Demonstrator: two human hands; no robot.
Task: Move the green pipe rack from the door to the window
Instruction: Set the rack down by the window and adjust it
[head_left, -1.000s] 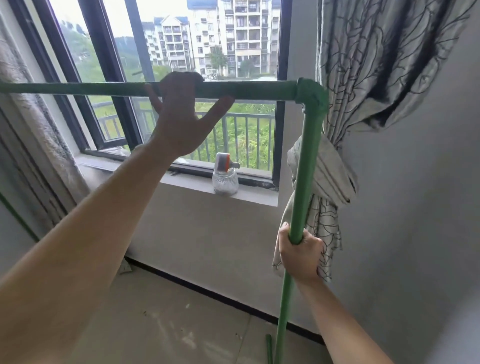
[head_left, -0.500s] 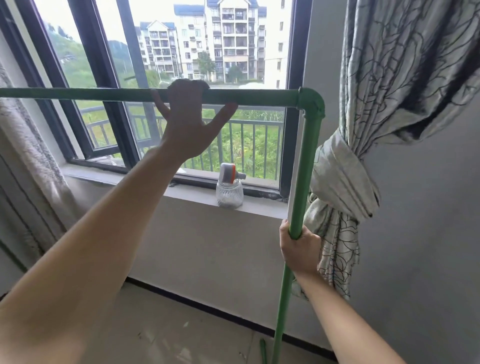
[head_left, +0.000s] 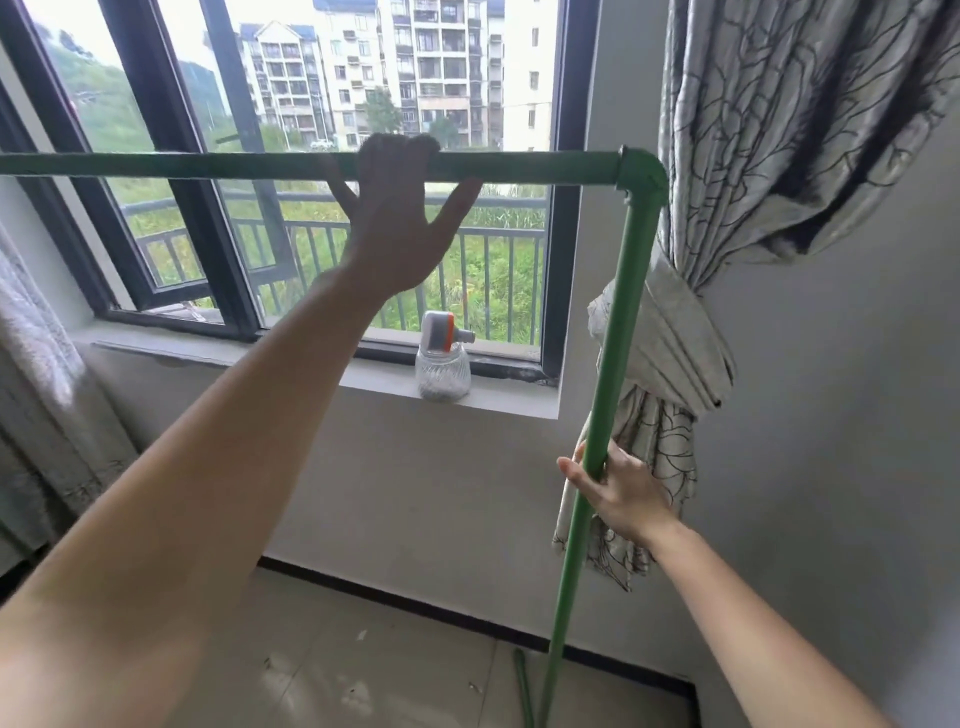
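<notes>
- At window already: rack (head_left: 631, 291) parallel to glass, between both grips.
- Left hand (head_left: 397, 218) hooked over top bar, fingers curled, thumb splayed.
- Right hand (head_left: 618, 491) loosely round upright post, fingers partly open.
- Top bar's long axis leftward from corner; right hand nearer floor.

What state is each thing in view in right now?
Green pipe rack: upright in front of the window, held by both hands.
Left hand: fingers hooked over the top bar, thumb spread.
Right hand: loose grip on the upright pipe.
Window: left pane looks slightly open at the bottom.
Curtain: drawn aside and tied back, behind the upright pipe.
Bottle: standing upright on the sill, capped.
</notes>
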